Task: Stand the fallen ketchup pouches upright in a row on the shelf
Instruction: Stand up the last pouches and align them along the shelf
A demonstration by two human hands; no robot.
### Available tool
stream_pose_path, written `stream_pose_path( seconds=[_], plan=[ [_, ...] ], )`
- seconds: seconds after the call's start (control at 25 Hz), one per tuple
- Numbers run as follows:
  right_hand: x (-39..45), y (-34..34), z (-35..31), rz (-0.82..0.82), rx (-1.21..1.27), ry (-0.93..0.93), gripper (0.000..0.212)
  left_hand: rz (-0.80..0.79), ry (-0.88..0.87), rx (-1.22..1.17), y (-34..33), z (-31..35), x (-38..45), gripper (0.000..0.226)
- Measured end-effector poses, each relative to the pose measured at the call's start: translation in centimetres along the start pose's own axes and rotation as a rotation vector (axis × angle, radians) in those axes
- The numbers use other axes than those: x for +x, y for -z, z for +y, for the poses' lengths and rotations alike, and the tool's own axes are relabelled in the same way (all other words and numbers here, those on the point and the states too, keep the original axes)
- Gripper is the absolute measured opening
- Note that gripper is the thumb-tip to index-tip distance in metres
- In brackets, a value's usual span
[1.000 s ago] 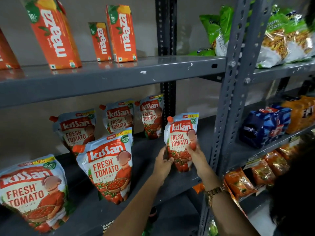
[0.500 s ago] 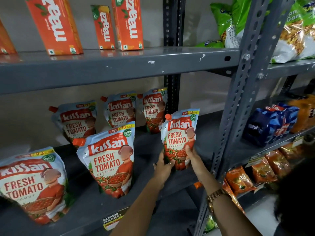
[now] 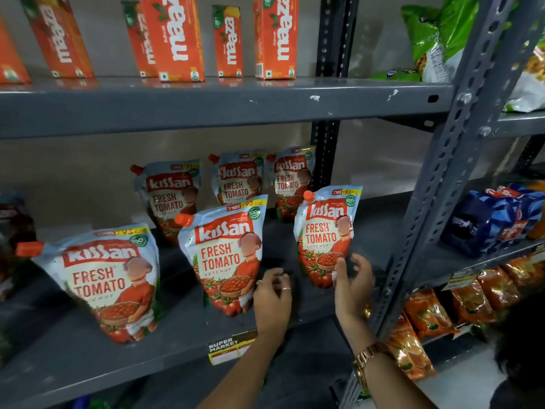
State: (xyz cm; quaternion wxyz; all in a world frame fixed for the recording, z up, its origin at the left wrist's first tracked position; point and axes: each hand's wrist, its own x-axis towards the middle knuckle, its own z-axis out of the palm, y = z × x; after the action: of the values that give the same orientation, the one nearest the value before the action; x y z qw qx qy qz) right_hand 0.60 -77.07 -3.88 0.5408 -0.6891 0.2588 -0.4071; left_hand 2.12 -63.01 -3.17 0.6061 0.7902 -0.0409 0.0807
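Several Kissan ketchup pouches stand on the grey middle shelf (image 3: 177,343). The front row holds a left pouch (image 3: 109,278), a middle pouch (image 3: 225,252) and a right pouch (image 3: 327,234), all upright with a slight tilt. Three more pouches (image 3: 239,178) stand behind them near the wall. My left hand (image 3: 272,296) hovers between the middle and right front pouches, fingers curled and holding nothing. My right hand (image 3: 352,283) is open just beside the right pouch's lower right corner, its fingertips at the edge of the pouch.
Orange Maaza juice cartons (image 3: 174,36) line the upper shelf. A perforated grey upright (image 3: 442,178) stands just right of my right hand. Blue packs (image 3: 492,219) and orange snack bags (image 3: 427,317) fill the neighbouring rack. A price label (image 3: 228,348) hangs on the shelf's front edge.
Both hands have let go of the right front pouch, which now stands by itself on the shelf. The left hand has drawn back to the left; the camera has tilted down.
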Motion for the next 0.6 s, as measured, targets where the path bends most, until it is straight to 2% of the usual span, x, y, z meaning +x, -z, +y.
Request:
stream_pose_path(
  seconds=[0.04, 0.08, 0.16, 0.28, 0.36, 0.48, 0.52, 0.6],
  plan=[
    [-0.8, -0.4, -0.3, 0.069, -0.088, 0.108, 0.019, 0.097, -0.07, 0.081, 1.3, -0.4, -0.4, 0.009],
    [-1.9, -0.8, -0.8, 0.065, -0.135, 0.197, 0.015, 0.195, -0.122, 0.166, 2.8, -0.7, -0.8, 0.009],
    [-3.3, -2.0, -1.4, -0.023, -0.138, 0.296, 0.015, 0.334, -0.137, 0.275, 4.9, -1.0, -0.8, 0.022],
    [-5.7, -4.2, -2.4, -0.23, -0.101, 0.269, 0.014, 0.422, -0.057, 0.272, 8.0, -1.5, -0.6, 0.025],
    [-7.1, -5.7, -2.5, -0.359, -0.103, 0.209, 0.011, 0.406, -0.044, 0.247, 9.7, -2.3, -0.2, 0.031],
    [-8.3, -7.3, -2.5, -0.535, -0.097, 0.153, 0.017, 0.262, 0.008, 0.081, 11.4, -3.4, 0.7, 0.067],
    [-8.5, -7.7, -2.7, -0.586, -0.093, 0.148, 0.02, 0.165, 0.014, 0.025, 11.7, -3.5, 0.9, 0.069],
    [-8.9, -8.0, -2.9, -0.637, -0.077, 0.146, 0.024, 0.01, 0.009, 0.037, 12.0, -4.0, 1.1, 0.056]
  ],
)
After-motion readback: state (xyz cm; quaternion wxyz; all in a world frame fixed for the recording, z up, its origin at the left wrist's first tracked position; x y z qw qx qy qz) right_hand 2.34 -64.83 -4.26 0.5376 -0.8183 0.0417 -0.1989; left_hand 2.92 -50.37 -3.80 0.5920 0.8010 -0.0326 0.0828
